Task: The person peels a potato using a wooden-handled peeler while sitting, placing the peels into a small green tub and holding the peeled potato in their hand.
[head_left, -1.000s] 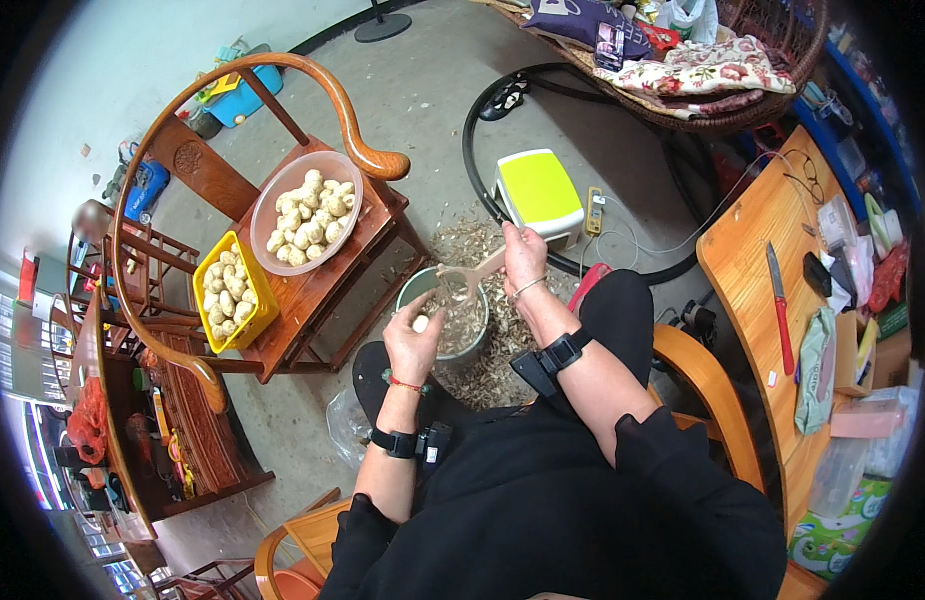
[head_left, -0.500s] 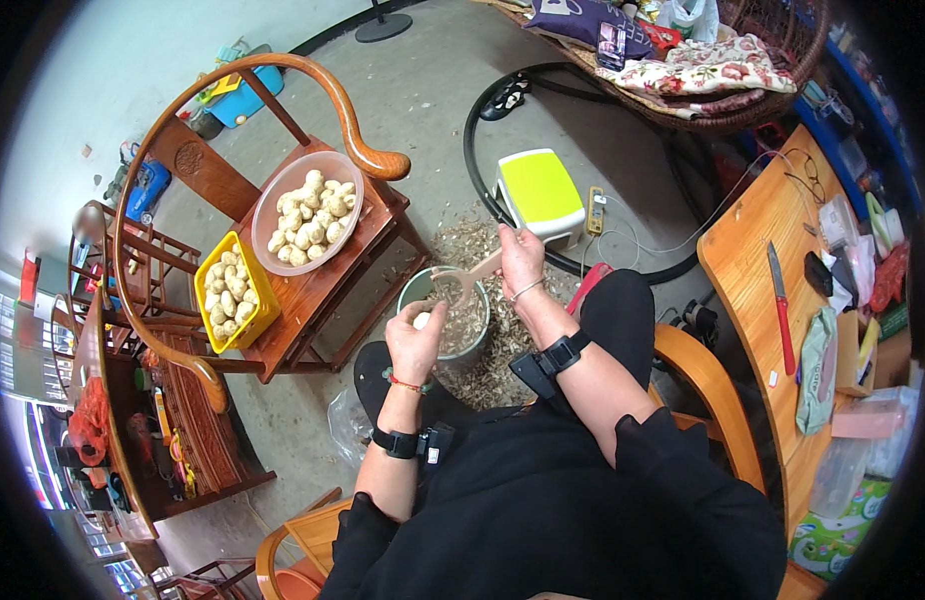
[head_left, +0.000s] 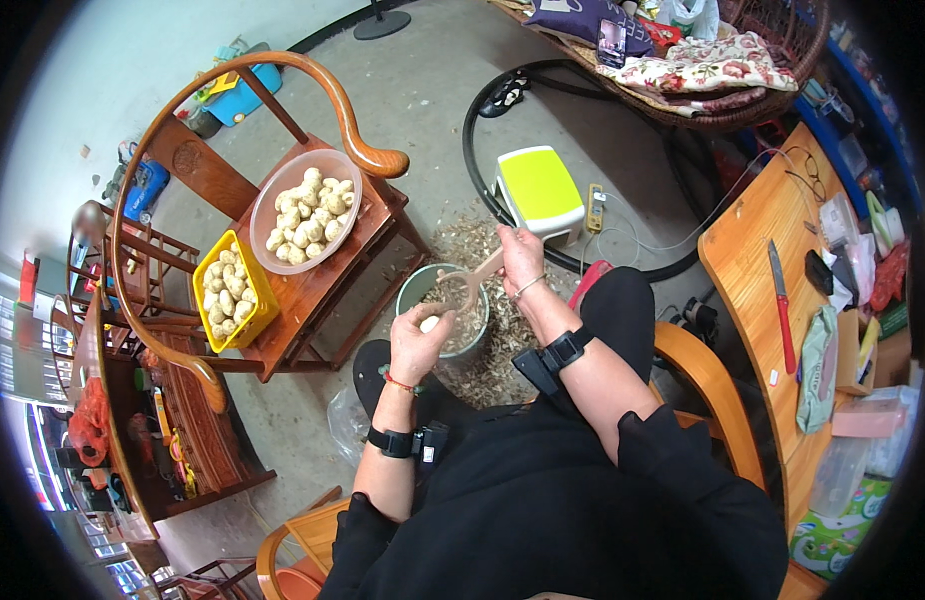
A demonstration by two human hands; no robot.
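Note:
My left hand [head_left: 419,342] pinches a small whitish round piece [head_left: 430,324] over the near-left side of a greenish bucket [head_left: 414,286]. It looks like the pale rounded pieces nearby, but their exact kind is unclear. My right hand [head_left: 524,259] is closed around the handle of a light-brown tool with a forked or looped head [head_left: 473,284]. That head hangs above the bucket, close to my left fingertips; whether it touches the piece cannot be made out. Pale brown scraps lie inside the bucket.
A pink translucent basin [head_left: 266,243] and a yellow basket [head_left: 246,330], both holding blotchy pale pieces, rest on a wooden armchair [head_left: 301,318]. Scraps [head_left: 503,345] litter the floor. Beyond stands a green-topped stool [head_left: 541,188]. A red-handled knife [head_left: 783,310] lies on the wooden table [head_left: 748,262] at right.
My left hand has shifted slightly to the right, and the whitish piece shows a little more. The tool's head has moved slightly, while both hands keep their grips.

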